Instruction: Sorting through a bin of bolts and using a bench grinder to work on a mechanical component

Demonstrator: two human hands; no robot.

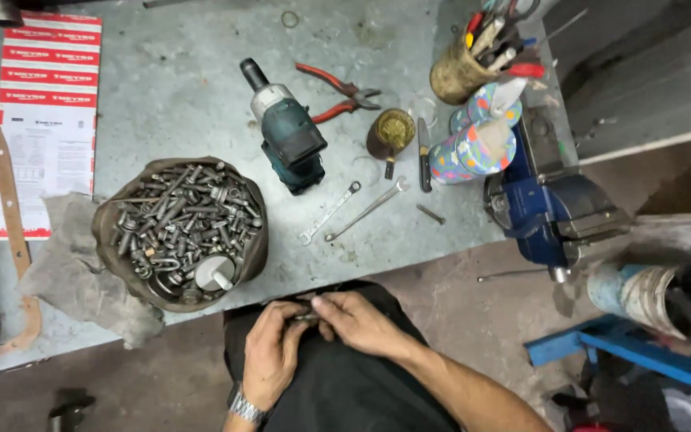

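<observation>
Just below the grey metal table (169, 88) edge, we pinch a small dark metal fastener (307, 318) between our left hand (272, 352) and right hand (357, 322), both clenched on it; it looks stiff, light, probably greasy, best gripped at its ends.

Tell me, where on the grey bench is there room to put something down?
Bare bench lies between the red-and-white printed sheet and the dark green power tool. Another patch sits below the two silver spanners, near the edge. It is crowded by the round bowl of bolts and the blue vise.
</observation>
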